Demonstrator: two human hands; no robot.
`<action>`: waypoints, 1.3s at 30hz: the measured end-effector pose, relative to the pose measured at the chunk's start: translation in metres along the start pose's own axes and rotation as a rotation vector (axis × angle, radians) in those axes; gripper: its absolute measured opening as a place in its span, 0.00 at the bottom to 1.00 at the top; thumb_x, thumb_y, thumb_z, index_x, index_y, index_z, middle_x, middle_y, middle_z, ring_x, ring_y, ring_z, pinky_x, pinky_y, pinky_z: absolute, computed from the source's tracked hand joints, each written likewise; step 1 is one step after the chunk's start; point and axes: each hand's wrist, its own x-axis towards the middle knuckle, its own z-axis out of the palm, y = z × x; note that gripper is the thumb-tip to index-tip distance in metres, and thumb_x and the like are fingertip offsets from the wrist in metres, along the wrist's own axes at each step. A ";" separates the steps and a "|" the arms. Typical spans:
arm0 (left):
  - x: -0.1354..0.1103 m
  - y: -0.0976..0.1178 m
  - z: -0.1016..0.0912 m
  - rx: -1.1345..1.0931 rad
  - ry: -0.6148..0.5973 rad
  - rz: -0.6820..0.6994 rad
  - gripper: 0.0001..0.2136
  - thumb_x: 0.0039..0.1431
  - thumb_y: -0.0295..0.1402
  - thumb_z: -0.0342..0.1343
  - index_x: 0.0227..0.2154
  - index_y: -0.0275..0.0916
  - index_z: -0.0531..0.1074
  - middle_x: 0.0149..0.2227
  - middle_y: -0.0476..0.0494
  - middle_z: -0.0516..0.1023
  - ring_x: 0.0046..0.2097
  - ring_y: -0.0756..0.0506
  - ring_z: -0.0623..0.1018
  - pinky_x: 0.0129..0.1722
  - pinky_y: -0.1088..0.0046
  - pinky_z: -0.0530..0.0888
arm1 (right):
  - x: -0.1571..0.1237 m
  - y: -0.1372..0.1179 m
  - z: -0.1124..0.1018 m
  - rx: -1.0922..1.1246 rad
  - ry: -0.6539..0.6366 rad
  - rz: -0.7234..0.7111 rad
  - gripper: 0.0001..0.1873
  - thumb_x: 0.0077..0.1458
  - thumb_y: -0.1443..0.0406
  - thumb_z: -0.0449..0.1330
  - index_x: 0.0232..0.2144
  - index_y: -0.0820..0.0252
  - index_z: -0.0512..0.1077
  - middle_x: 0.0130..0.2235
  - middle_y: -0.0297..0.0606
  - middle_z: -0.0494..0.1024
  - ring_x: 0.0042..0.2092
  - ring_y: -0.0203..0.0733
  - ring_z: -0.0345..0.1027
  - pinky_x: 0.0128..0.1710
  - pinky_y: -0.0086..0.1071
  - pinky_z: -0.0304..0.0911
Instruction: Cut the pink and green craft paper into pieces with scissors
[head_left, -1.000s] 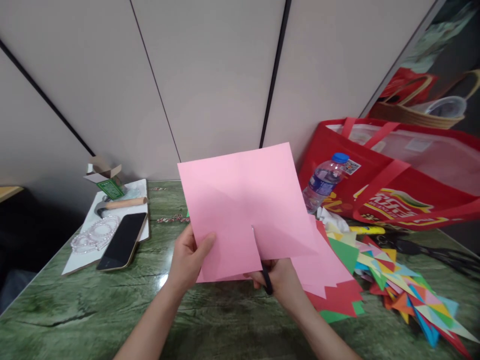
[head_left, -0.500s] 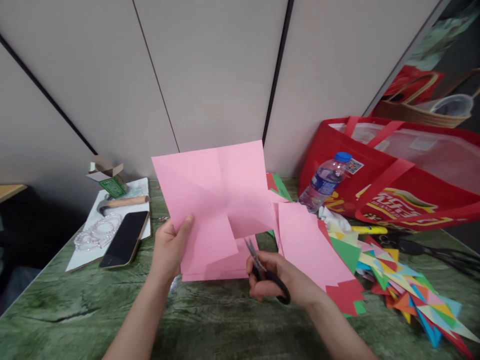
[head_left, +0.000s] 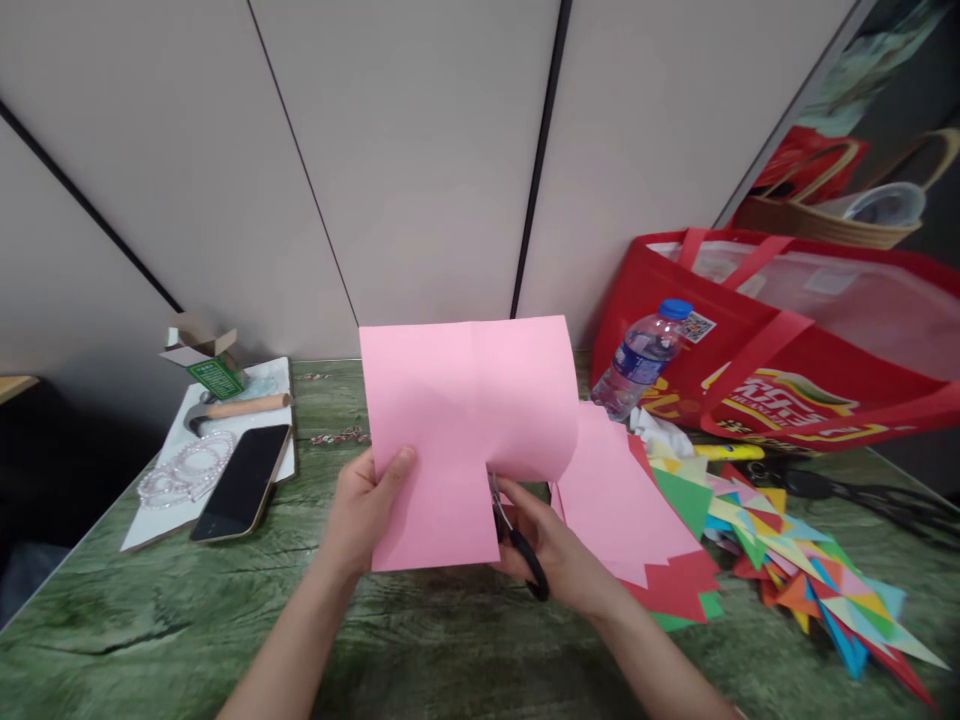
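Observation:
A pink sheet of paper (head_left: 435, 420) with a crease down its middle is held up above the table. My left hand (head_left: 367, 510) grips its left edge, thumb on the front face. In my right hand (head_left: 547, 545) is a pair of scissors with black handles (head_left: 531, 565). Their blades sit at the inner end of a cut that runs up from the bottom edge near the crease. To the right of the cut, the paper's flap curls away above my right hand. More pink sheets (head_left: 622, 500) lie stacked over red and green ones on the right.
A smartphone (head_left: 244, 485), a hammer (head_left: 247, 406), a beaded string (head_left: 187, 470) and a small green box (head_left: 214, 370) are at left. On the right are a water bottle (head_left: 641, 360), a red bag (head_left: 750, 340) and a pile of folded coloured paper (head_left: 817, 570). A wall panel (head_left: 420, 180) stands behind.
The pink sheet has moved right and down and stands straighter. The scissors have moved from below the flap into the cut. The view has shifted slightly.

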 end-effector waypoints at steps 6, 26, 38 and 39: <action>-0.004 -0.004 0.008 0.136 -0.042 0.105 0.13 0.48 0.42 0.57 0.23 0.35 0.70 0.20 0.51 0.68 0.21 0.53 0.64 0.17 0.80 0.62 | 0.002 -0.001 0.005 -0.049 0.128 -0.072 0.26 0.41 0.59 0.66 0.44 0.56 0.67 0.40 0.41 0.75 0.44 0.47 0.67 0.43 0.36 0.62; -0.009 -0.003 0.012 0.234 0.015 0.184 0.11 0.49 0.40 0.55 0.21 0.37 0.69 0.20 0.52 0.68 0.22 0.52 0.63 0.19 0.79 0.61 | 0.003 0.001 0.007 -0.021 0.252 -0.060 0.18 0.37 0.58 0.66 0.33 0.56 0.69 0.35 0.38 0.77 0.42 0.46 0.69 0.37 0.33 0.65; -0.010 -0.005 0.012 0.275 0.006 0.201 0.11 0.51 0.39 0.53 0.22 0.37 0.69 0.20 0.51 0.67 0.22 0.52 0.62 0.20 0.79 0.61 | 0.003 -0.003 0.009 0.022 0.277 -0.058 0.15 0.36 0.62 0.67 0.28 0.56 0.68 0.32 0.35 0.77 0.39 0.44 0.70 0.36 0.31 0.64; -0.011 -0.005 0.012 0.274 0.002 0.202 0.11 0.51 0.39 0.53 0.22 0.37 0.68 0.20 0.52 0.66 0.22 0.52 0.62 0.20 0.79 0.61 | 0.003 -0.003 0.009 0.022 0.278 -0.059 0.14 0.36 0.62 0.67 0.28 0.57 0.68 0.32 0.35 0.77 0.39 0.44 0.70 0.36 0.31 0.64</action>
